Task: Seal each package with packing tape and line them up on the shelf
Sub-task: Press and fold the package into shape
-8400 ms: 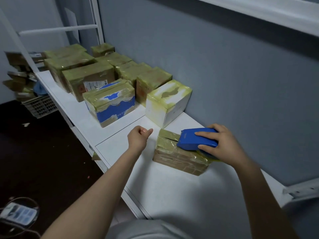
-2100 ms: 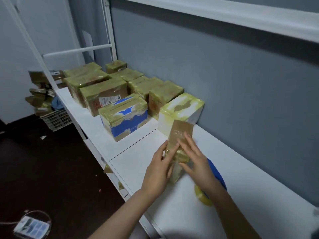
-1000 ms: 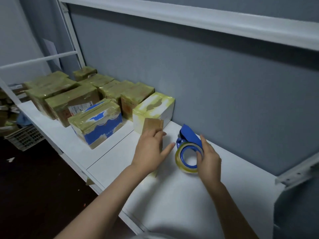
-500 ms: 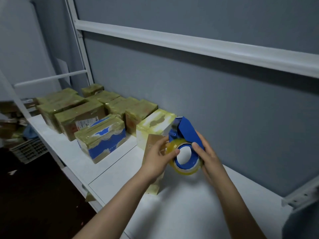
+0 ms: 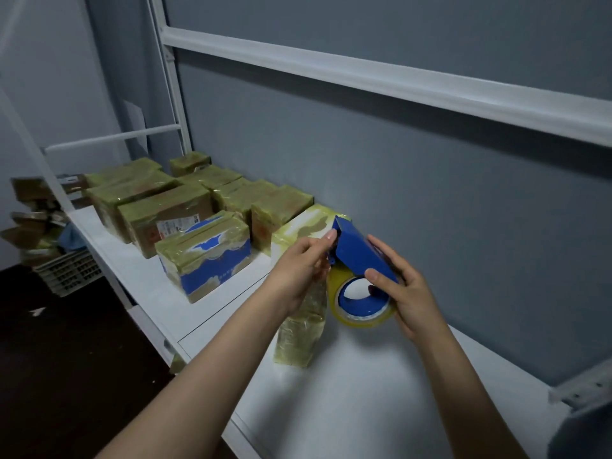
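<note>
2 bare forearms reach in from the bottom edge over the white shelf (image 5: 347, 409). The package (image 5: 298, 332), a slim one wrapped in yellowish tape, stands upright on the shelf between them, its upper part hidden behind the left hand (image 5: 298, 273). That hand's fingers are curled, with the fingertips (image 5: 329, 235) against the front edge of the blue tape dispenser (image 5: 361, 256); whether they pinch a tape end or grip the package cannot be told. The right hand (image 5: 410, 296) grips the dispenser from the right, fingers over its blue cover and thumb at the core, holding it above the shelf just beside the package's top. The tape roll (image 5: 364, 318) hangs below the cover.

Behind the hands a taped white box (image 5: 298, 226) sits by the grey wall (image 5: 430, 193). To its left is a blue-and-white box (image 5: 212, 266), then rows of brown taped boxes (image 5: 165, 213) reaching the shelf's far end. A white rail (image 5: 364, 77) crosses the wall above. Far left, past the shelf, a plastic basket (image 5: 66, 274) stands under loose cardboard.
</note>
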